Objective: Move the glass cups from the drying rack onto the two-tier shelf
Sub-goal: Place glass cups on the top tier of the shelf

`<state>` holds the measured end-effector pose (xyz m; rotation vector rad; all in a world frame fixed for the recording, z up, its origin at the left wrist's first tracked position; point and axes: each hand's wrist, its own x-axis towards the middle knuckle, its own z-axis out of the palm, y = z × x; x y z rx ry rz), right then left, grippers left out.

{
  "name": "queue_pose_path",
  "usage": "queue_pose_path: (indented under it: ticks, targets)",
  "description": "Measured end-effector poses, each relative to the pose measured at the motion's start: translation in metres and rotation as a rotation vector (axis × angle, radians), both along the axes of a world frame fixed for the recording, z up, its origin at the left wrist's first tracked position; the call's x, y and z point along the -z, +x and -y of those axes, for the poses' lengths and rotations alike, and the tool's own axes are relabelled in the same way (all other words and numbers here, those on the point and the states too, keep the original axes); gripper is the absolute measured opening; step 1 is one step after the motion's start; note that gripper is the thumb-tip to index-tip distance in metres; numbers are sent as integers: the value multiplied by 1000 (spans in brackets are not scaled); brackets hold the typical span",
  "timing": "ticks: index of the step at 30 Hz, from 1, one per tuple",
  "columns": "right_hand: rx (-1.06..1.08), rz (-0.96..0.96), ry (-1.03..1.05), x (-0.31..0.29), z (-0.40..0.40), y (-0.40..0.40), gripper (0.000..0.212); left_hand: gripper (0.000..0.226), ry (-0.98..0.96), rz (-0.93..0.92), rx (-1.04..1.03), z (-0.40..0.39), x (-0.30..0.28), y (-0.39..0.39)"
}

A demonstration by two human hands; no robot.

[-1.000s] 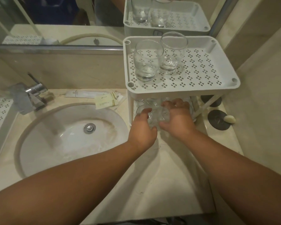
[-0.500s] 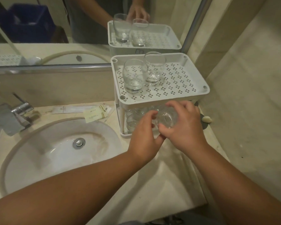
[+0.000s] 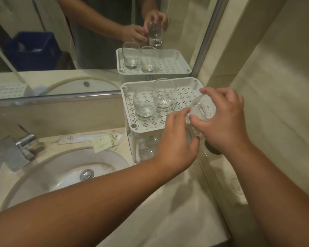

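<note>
The cups (image 3: 145,104) were clear, glossy glass. The shelf (image 3: 183,97) was white matt plastic, its tray perforated. The counter (image 3: 168,211) looked like polished cream stone with faint veining, and the basin (image 3: 61,173) was glossy white ceramic. The tap (image 3: 23,145) and drain (image 3: 86,175) were shiny metal. The sachets (image 3: 106,141) looked like paper.
</note>
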<state>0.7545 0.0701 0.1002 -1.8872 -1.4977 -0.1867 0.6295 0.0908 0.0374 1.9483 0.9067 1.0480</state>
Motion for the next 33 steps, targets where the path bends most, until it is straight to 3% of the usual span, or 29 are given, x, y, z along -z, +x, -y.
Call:
queue_pose_path:
  ticks: [9, 16, 20, 26, 33]
  targets:
    - [-43, -36, -120, 1, -61, 22, 64, 73, 49, -350, -16, -49, -23, 5]
    - [-89, -33, -227, 21, -100, 30, 72, 79, -289, -404, 65, -75, -25, 11]
    - [-100, -30, -234, 26, -116, 33, 75, 75, -440, -324, 71, -81, -27, 20]
    - [-120, -24, -212, 29, -120, 37, 73, 85, -437, -328, 34, -85, -22, 22]
    - [-136, -4, -182, 29, -111, 35, 69, 67, -315, -366, -69, -82, -16, 21]
